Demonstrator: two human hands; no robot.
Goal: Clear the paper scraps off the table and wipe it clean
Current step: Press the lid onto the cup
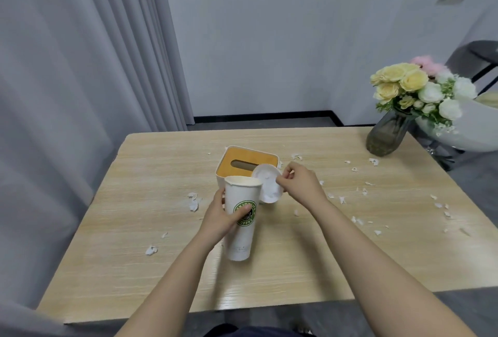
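Cup in the left hand, lid in the right hand, and both are up over the middle of the table. The left fingers and thumb are wrapped round the cup's wall, right at the green coffee logo, holding it upright with its mouth uncovered. The right hand pinches the white lid by its rim between thumb and fingertips, tilted, just beside the cup's lip and in front of the tissue box.

My read: this is the set-up step. With the lid off, the open cup looks like the bin for the rubbish, and no collecting shows yet. Next move calls for parking that lid somewhere flat to free the right hand, then picking or sweeping scraps toward the cup's mouth. Wiping comes later, probably with a tissue from that box, though none pokes out of its slot.

And the paper scraps? Small, white, torn and curled, scattered flat on the pale wood. They lie thickest on the right side, with a few more to the left of the cup and 1 near the front left. Light, flimsy bits, likely to skitter if brushed too fast.

Flowers in a vase stand at the far right corner.
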